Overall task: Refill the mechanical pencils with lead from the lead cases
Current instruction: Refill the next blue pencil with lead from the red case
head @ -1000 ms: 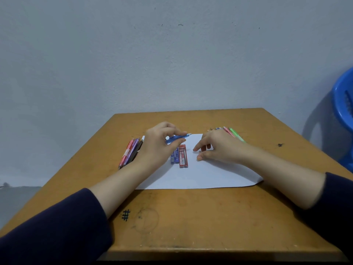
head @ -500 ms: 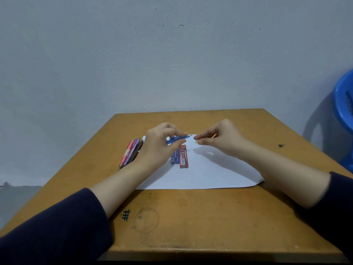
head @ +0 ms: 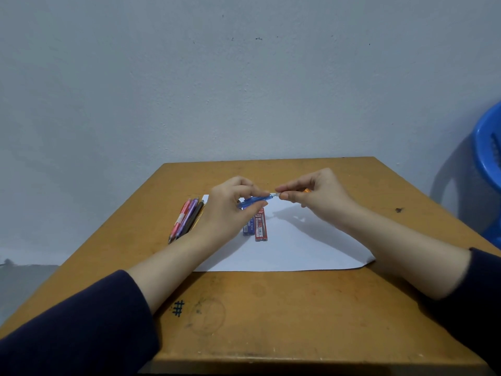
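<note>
My left hand (head: pixel 230 210) grips a blue mechanical pencil (head: pixel 254 201) above the white sheet of paper (head: pixel 298 245), its far end pointing right. My right hand (head: pixel 314 195) pinches that pale end between thumb and forefinger. An orange tip (head: pixel 306 190) shows behind the right fingers. A blue lead case (head: pixel 249 226) and a red lead case (head: pixel 260 226) lie side by side on the paper below the left hand. Several pencils in red, pink, purple and brown (head: pixel 187 218) lie bundled left of the paper.
The wooden table (head: pixel 271 308) has pen scribbles near its front edge. A grey wall stands right behind it. A blue plastic chair (head: pixel 488 158) is at the far right. More pencils behind my right hand are hidden.
My right hand lifted off the paper and moved left and up to the blue pencil's end, which it now pinches. The left hand rose slightly with the pencil.
</note>
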The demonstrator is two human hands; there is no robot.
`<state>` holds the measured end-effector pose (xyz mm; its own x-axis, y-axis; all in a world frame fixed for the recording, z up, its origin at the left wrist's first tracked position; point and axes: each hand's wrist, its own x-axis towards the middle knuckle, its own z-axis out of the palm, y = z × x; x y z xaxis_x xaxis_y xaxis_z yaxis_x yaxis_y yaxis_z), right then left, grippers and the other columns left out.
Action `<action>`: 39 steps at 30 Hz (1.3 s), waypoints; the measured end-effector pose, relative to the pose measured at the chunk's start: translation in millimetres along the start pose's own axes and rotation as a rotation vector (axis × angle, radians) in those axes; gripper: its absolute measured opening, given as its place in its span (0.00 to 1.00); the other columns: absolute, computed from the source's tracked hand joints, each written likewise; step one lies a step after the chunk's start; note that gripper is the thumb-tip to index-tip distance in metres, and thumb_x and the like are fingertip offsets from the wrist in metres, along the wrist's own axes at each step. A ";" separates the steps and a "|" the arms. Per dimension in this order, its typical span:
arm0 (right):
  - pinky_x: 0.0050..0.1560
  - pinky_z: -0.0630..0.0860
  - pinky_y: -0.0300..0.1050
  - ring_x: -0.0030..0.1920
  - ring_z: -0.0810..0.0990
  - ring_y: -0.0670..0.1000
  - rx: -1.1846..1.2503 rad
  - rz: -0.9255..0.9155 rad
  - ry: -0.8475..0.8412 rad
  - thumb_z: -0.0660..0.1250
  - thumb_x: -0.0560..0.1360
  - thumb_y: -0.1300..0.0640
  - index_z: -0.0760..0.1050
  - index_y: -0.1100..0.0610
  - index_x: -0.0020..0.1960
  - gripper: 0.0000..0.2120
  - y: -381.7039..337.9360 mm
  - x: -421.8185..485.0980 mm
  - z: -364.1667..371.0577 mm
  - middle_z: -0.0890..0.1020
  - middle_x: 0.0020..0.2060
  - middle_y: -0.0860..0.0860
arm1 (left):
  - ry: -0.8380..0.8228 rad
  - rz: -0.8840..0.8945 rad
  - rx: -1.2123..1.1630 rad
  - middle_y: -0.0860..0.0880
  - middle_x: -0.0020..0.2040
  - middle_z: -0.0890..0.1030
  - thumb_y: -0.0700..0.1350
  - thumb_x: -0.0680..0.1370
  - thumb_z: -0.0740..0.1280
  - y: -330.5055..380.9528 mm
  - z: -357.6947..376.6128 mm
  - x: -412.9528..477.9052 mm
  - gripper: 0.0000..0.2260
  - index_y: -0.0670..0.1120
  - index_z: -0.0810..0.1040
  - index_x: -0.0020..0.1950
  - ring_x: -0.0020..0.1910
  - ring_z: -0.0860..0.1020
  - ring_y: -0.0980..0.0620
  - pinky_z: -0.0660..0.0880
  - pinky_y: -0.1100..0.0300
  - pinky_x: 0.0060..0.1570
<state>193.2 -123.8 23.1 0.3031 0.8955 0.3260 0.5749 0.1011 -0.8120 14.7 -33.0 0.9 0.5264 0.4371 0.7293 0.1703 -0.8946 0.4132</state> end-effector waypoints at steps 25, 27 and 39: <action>0.40 0.74 0.46 0.38 0.77 0.46 0.056 -0.002 0.008 0.75 0.68 0.55 0.84 0.40 0.39 0.08 -1.6 -2.0 3.8 0.84 0.34 0.47 | 0.029 0.061 -0.002 0.49 0.43 0.83 0.36 0.70 0.75 2.7 -0.4 -1.2 0.08 0.43 0.85 0.48 0.43 0.77 0.58 0.72 0.74 0.36; 0.37 0.73 0.41 0.36 0.76 0.44 0.110 0.009 0.001 0.75 0.69 0.57 0.84 0.43 0.38 0.08 -3.6 -3.4 3.9 0.84 0.35 0.50 | 0.035 0.054 -0.014 0.49 0.43 0.83 0.36 0.70 0.75 2.0 -0.5 -1.0 0.08 0.43 0.85 0.47 0.42 0.77 0.61 0.71 0.75 0.36; 0.39 0.74 0.44 0.39 0.78 0.48 0.430 0.178 -0.002 0.73 0.70 0.61 0.83 0.57 0.43 0.02 -4.8 -7.6 8.5 0.84 0.37 0.52 | 0.022 0.090 -0.012 0.52 0.47 0.78 0.32 0.72 0.72 7.5 -0.4 -2.6 0.15 0.43 0.82 0.57 0.46 0.76 0.58 0.77 0.67 0.45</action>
<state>181.7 -127.4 20.4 0.3669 0.9160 0.1624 0.1468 0.1153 -0.9824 14.3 -40.8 2.3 0.5208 0.3575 0.7752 0.1135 -0.9290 0.3521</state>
